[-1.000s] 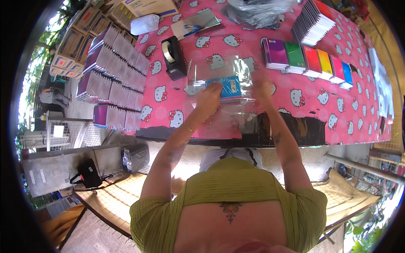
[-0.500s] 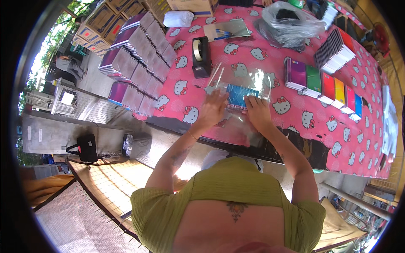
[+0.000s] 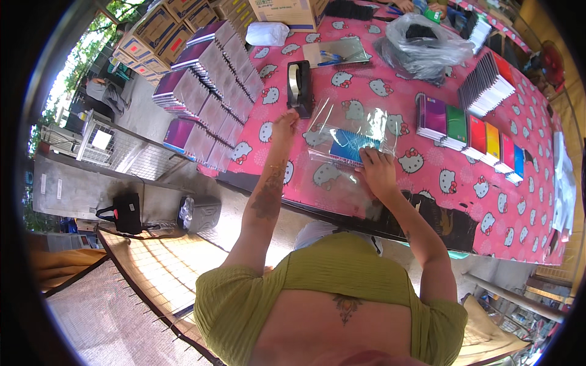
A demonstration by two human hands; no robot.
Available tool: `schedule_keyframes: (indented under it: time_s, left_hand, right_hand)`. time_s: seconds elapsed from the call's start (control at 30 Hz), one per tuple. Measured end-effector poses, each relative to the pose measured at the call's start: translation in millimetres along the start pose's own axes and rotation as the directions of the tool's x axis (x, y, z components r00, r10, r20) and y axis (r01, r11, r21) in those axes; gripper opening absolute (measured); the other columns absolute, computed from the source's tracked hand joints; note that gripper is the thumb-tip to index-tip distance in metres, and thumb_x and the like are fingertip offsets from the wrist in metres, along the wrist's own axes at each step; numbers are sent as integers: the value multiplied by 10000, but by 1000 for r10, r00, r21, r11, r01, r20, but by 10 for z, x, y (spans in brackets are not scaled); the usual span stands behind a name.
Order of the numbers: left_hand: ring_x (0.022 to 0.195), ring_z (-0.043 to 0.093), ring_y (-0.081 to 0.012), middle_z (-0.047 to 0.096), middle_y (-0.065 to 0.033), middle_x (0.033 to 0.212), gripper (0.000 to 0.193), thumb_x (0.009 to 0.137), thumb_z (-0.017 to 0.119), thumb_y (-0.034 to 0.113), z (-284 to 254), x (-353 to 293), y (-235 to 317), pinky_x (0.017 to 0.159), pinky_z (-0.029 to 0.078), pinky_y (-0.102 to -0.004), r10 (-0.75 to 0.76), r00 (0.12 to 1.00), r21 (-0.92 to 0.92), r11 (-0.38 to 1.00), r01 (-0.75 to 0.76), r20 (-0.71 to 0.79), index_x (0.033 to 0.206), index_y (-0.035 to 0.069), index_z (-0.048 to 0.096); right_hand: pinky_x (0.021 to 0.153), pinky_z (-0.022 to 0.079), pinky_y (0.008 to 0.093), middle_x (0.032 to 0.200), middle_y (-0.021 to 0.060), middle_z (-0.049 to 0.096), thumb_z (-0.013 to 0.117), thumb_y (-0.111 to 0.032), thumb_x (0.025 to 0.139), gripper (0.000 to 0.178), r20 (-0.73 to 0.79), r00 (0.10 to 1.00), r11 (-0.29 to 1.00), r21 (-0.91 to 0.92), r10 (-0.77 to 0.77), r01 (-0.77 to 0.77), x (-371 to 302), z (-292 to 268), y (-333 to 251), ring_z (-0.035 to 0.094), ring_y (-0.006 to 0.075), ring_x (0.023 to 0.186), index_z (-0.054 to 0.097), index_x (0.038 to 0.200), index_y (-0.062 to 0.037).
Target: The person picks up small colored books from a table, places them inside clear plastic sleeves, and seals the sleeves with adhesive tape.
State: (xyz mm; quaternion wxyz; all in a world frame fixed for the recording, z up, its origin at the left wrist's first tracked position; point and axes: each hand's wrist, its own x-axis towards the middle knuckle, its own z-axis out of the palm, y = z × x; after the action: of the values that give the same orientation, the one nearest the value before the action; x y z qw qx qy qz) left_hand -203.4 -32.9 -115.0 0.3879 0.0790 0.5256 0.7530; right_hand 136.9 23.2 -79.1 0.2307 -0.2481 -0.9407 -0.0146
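A small blue spiral notebook point(image 3: 347, 145) lies on the table inside a sheet of clear plastic film point(image 3: 321, 119), which shines with reflections and spreads past it on all sides. My right hand point(image 3: 379, 172) rests on the notebook's right end and the film, fingers bent a little and apart, pressing down. Farther left, my left hand point(image 3: 284, 126) is at the near end of a black tape dispenser point(image 3: 304, 105), its fingertips pinched together against it. Whatever is between those fingertips is too small to make out. A pale roll of tape point(image 3: 294, 81) sits in the dispenser.
Tall stacks of spiral notebooks point(image 3: 210, 91) stand at the left, before cardboard boxes point(image 3: 152, 32). On the right are a row of coloured notebook piles point(image 3: 455, 124) and another stack point(image 3: 486, 85). A plastic bag point(image 3: 421, 52) lies behind; another person's hand point(image 3: 403, 6) shows at the far edge.
My left hand has left the notebook and moved left and away from me to the tape dispenser. My right hand stays on the notebook and film. The view has shifted slightly.
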Motion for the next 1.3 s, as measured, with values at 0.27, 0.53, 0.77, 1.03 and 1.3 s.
schedule_keyframes:
  time_s: [0.27,0.53,0.77,1.03,1.3]
  left_hand:
    - [655,688,-183,721,-112,726,260,797,689,254,358,-462,555,614,527,-347,281,916,940,104,-326,287,837,4,747]
    - [675,699,-246,711,-110,707,408,828,704,407,1391,-1164,-240,670,532,-379,-86,906,906,-59,-419,414,674,29,705]
    - [696,678,-346,671,-133,676,501,830,666,550,1127,-1285,-340,765,488,-468,60,818,783,-337,-522,572,727,59,663]
    - [953,665,-299,693,-121,1004,285,791,729,238,1005,-1826,-499,896,452,-458,267,273,362,-382,-850,924,1025,90,661]
    - [783,663,-399,644,-240,846,152,879,582,43,849,-1625,-380,668,490,-482,412,753,668,359,-652,513,1014,-7,630]
  right_hand:
    - [874,448,356,1113,27,599,778,-339,684,583,-18,1000,999,44,-10,11,-38,-78,5,601,198,1078,620,1183,-82]
    - [889,427,380,1068,35,617,782,-321,688,539,-76,997,993,115,-18,26,-66,-79,48,598,207,1076,619,1142,-79]
    - [927,410,415,1132,71,594,736,-472,740,602,14,999,992,125,35,-37,-19,-178,18,572,264,1113,605,1192,-97]
    - [885,471,396,1096,151,672,505,-630,919,669,463,865,770,474,195,-427,535,26,595,641,305,969,596,1292,-82]
    - [900,506,375,987,167,682,244,-758,936,871,808,589,105,585,11,-804,605,-608,994,663,267,988,565,1347,-61]
